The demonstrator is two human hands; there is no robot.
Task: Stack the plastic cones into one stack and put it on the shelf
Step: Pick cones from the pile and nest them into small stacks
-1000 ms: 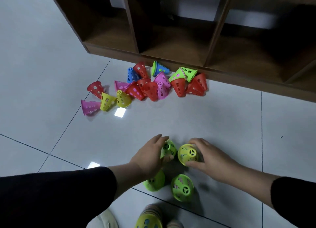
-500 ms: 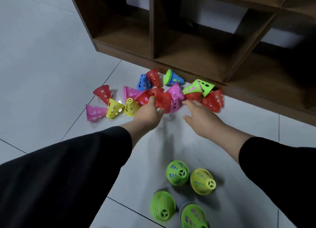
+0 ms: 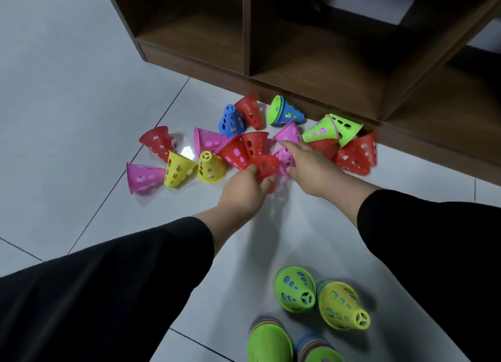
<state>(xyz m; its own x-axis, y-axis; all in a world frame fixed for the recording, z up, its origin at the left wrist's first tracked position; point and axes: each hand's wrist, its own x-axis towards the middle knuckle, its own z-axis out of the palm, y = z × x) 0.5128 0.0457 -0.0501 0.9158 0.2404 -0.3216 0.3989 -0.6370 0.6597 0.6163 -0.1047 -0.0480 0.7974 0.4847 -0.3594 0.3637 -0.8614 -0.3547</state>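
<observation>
Both hands reach into the loose pile of cones; four short stacks wait nearer.

Closest stand the stacks [image 3: 295, 288], upright on the floor [image 3: 67, 77], well apart from the pile. Further out, the left hand [image 3: 245, 192] pinches a red cone [image 3: 267, 165] by its wide rim, while the right hand [image 3: 311, 162] lies with fingers straight on a pink cone [image 3: 284, 155]. Other cones lie tumbled just before the empty shelf [image 3: 311, 60]. They look light, thin, stiff and perforated, likely slippery; the rim or holes seem the best hold.
</observation>
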